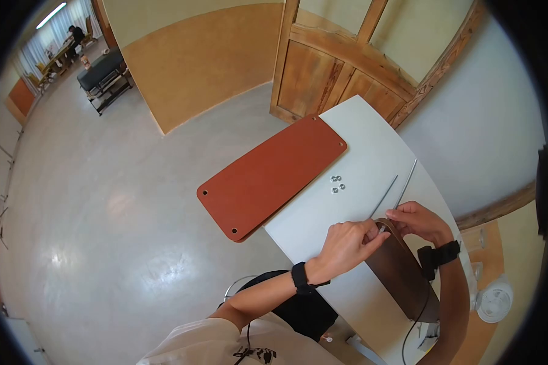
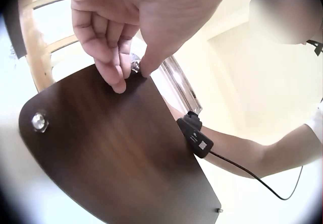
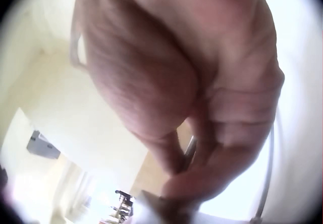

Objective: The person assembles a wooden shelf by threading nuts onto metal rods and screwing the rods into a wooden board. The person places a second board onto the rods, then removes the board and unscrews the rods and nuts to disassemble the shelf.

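Observation:
A dark brown wooden board (image 1: 402,274) stands on its edge on the white table (image 1: 362,121), two thin metal rods reaching away from its far end. At that end my left hand (image 1: 350,244) pinches a small silver nut (image 2: 136,66) between thumb and fingers at the board's corner. Another nut (image 2: 39,121) sits at the neighbouring corner in the left wrist view. With its fingertips, my right hand (image 1: 419,220) grips one metal rod (image 1: 406,184) close to the board. The second rod (image 1: 385,196) runs alongside, near my left hand.
Several loose silver nuts (image 1: 338,185) lie on the table beyond my hands. A red-brown board (image 1: 271,176) with a hole at each corner overhangs the table's left edge. Black cables trail from both wrist cameras. A wooden door (image 1: 310,79) and a wall stand behind the table.

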### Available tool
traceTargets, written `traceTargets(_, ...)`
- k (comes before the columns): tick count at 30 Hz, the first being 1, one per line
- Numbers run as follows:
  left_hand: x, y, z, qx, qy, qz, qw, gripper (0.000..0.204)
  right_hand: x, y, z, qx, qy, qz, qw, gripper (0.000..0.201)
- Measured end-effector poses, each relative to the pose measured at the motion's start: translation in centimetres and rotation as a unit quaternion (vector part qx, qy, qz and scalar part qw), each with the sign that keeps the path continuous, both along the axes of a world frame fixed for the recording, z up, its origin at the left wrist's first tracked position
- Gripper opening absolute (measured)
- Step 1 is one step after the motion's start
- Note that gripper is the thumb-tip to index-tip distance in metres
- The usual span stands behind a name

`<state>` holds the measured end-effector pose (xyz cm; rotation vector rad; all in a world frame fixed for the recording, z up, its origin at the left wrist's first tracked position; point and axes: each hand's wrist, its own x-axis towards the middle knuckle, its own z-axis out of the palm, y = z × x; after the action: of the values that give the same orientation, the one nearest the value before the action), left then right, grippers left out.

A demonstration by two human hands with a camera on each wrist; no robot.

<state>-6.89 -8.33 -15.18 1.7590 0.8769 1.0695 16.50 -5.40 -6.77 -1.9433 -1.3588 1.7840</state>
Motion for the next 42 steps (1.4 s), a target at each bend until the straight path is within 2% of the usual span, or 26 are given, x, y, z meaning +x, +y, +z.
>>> traceTargets(1,0.0,-0.2,0.1,-0.013,0.001,-0.006,1.0,0.033,-0.2,0.2,0.6,0.001,0.008,0.002,1.0,0.035)
traceTargets(4,0.2,-0.5,0.0,0.015,0.016,0.001,1.0,0.033,-0.2,1.0,1.6,0.019,-0.074,0.103,0.992,0.047)
traceTargets(5,0.1,-0.6,0.2,0.017,0.03,0.012,0.999,0.033,0.8,1.5,1.7,0.023,-0.061,0.113,0.991,0.047)
traceTargets(7,0.1,-0.8,0.7,0.04,0.039,0.005,0.998,0.032,2.8,2.3,2.2,0.066,-0.173,0.157,0.97,0.036)
traceTargets(8,0.4,-0.9,0.5,0.037,0.038,0.004,0.999,0.03,2.8,2.1,2.7,0.07,-0.16,0.164,0.971,0.036)
traceTargets(9,0.3,-0.9,0.5,0.038,0.05,0.01,0.998,0.03,2.5,1.4,3.4,0.194,-0.21,0.171,0.943,0.033)
traceTargets(10,0.4,-1.0,0.6,0.049,0.056,0.014,0.997,0.029,2.3,0.9,3.6,0.316,-0.259,0.171,0.896,0.036)
traceTargets(11,0.7,-1.0,0.7,0.061,0.058,0.017,0.996,0.029,1.9,0.4,2.9,0.321,-0.254,0.171,0.896,0.036)
traceTargets(12,0.8,-1.1,0.8,0.065,0.061,0.019,0.996,0.029,1.4,-0.2,2.0,0.469,-0.276,0.185,0.818,0.039)
traceTargets(13,0.8,-1.3,0.9,0.07,0.063,0.025,0.995,0.029,1.1,-0.6,1.1,0.603,-0.293,0.191,0.717,0.042)
traceTargets(15,1.4,-1.5,0.9,0.082,0.073,0.03,0.993,0.028,1.3,-0.4,-0.8,0.618,-0.265,0.213,0.709,0.038)
traceTargets(17,1.3,-1.8,0.9,0.113,0.101,0.045,0.987,0.028,1.5,-0.1,-2.9,0.563,-0.314,0.29,0.707,0.029)
traceTargets(18,1.4,-1.9,0.6,0.128,0.093,0.048,0.986,0.026,1.3,0.1,-2.1,0.551,-0.293,0.291,0.726,0.022)
traceTargets(19,1.7,-2.0,0.4,0.129,0.101,0.055,0.985,0.026,1.2,0.2,-2.6,0.556,-0.284,0.292,0.724,0.022)
traceTargets(21,1.7,-2.4,0.4,0.162,0.122,0.07,0.977,0.027,0.5,0.4,-4.2,0.601,-0.314,0.232,0.697,0.033)
traceTargets(24,1.8,-3.0,0.9,0.172,0.152,0.095,0.969,0.029,0.5,0.5,-4.8,0.63,-0.314,0.223,0.675,0.043)
traceTargets(28,2.7,-3.1,-0.1,0.171,0.171,0.097,0.965,0.03,0.5,0.7,-5.0,0.622,-0.314,0.22,0.683,0.048)
traceTargets(31,4.0,-3.9,-0.8,0.154,0.106,0.131,0.974,0.033,0.7,1.1,-5.9,0.621,-0.346,0.214,0.67,0.051)
traceTargets(33,4.5,-4.1,-1.1,0.03,0.093,0.136,0.986,0.041,0.8,1.4,-6.3,0.627,-0.356,0.216,0.658,0.052)
traceTargets(34,4.3,-4.2,-1.3,0.032,0.093,0.135,0.986,0.041,0.7,1.3,-6.4,0.628,-0.357,0.214,0.658,0.052)
traceTargets(36,4.0,-3.6,-1.8,-0.053,0.011,0.075,0.996,0.045,0.8,1.3,-6.1,0.628,-0.36,0.224,0.652,0.051)
traceTargets(38,3.0,-3.5,-1.5,-0.026,0.059,0.074,0.995,0.05,1.1,1.5,-6.4,0.63,-0.341,0.245,0.654,0.052)
traceTargets(39,2.8,-3.6,-1.5,0.022,0.101,0.1,0.99,0.046,0.9,1.1,-5.8,0.602,-0.368,0.248,0.664,0.049)
traceTargets(40,2.6,-4.3,0.1,0.08,0.158,0.124,0.976,0.04,0.8,0.9,-5.6,0.607,-0.361,0.243,0.665,0.051)
traceTargets(41,2.5,-4.6,0.9,0.114,0.175,0.14,0.968,0.031,0.9,1.0,-5.5,0.595,-0.367,0.254,0.668,0.05)
traceTargets(42,2.2,-4.9,1.9,0.109,0.251,0.123,0.954,0.024,1.0,0.8,-5.2,0.587,-0.373,0.261,0.67,0.048)
